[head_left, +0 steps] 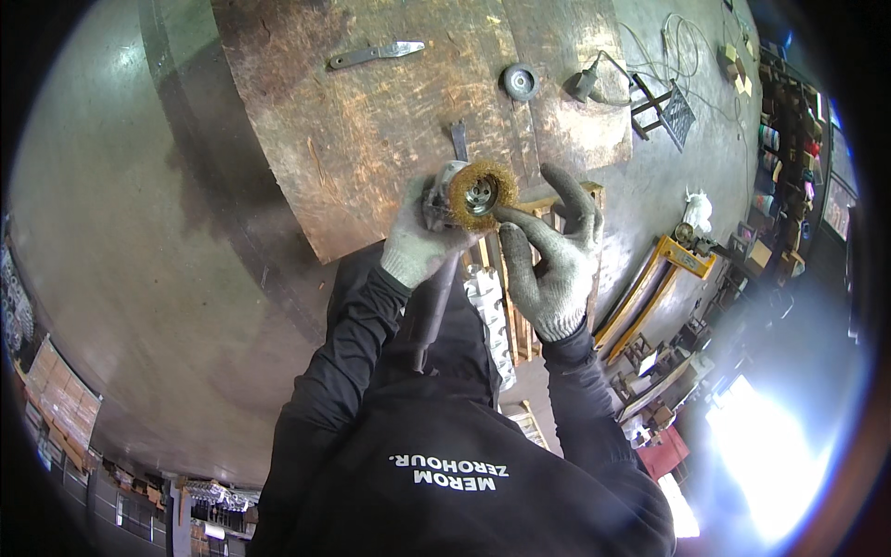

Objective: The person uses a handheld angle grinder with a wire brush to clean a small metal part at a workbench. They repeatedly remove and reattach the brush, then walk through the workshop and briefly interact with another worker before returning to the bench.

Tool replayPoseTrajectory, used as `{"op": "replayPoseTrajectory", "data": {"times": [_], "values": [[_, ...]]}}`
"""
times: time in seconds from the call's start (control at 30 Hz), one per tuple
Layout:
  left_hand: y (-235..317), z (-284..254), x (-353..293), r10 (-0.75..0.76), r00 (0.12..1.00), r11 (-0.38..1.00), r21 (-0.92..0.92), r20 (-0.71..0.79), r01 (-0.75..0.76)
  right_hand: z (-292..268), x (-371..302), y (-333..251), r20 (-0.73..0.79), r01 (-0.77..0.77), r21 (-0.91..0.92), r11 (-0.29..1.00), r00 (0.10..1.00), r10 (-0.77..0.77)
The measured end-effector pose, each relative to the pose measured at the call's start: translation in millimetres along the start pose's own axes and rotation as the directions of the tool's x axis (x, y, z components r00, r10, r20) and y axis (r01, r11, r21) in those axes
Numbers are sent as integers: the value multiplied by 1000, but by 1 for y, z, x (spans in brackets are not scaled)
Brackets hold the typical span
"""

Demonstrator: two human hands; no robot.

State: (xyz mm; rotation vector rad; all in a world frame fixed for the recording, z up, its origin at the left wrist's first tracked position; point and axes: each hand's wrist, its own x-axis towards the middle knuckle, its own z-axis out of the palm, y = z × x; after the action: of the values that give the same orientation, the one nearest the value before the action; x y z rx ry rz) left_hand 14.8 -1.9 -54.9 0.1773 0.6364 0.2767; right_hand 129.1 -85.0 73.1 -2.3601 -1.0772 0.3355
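- Left hand point(418, 237), gloved: closed around the head of an angle grinder point(431, 306), its dark body reaching back toward the wearer.
- Wire wheel brush point(461, 198), brass-coloured: on the grinder head, face up, near the desk's closest edge.
- Right hand point(557, 260), gloved: fingers apart, forefinger at the brush rim.
- Desk point(343, 139), worn wood: bearing a flat grey-handled tool point(376, 54) and round dark disc point(521, 82).
- Folding stool point(670, 118), black: on the floor.

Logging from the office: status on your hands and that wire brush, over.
Left hand gripping power tool. Right hand open, index finger at edge of wire brush, contact unclear. Disc on wooden board beyond, apart from both hands.
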Motion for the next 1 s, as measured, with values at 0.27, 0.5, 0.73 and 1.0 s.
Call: {"op": "replayPoseTrajectory", "data": {"times": [0.27,0.5,0.73,1.0], "values": [[7,11,-5,-147,984,962,-247,-97,119,0,7,8,98,179,-122,976,981,-167],[0,-2,-5,-21,1000,993,119,-13,22,2,6,9,123,210,-102,972,973,-197],[-6,-13,1,-131,991,975,-185,-41,121,-1,12,8,158,220,-146,965,968,-196],[2,-13,3,-267,963,893,-383,-24,238,-3,16,7,133,208,-144,968,973,-189]]}}
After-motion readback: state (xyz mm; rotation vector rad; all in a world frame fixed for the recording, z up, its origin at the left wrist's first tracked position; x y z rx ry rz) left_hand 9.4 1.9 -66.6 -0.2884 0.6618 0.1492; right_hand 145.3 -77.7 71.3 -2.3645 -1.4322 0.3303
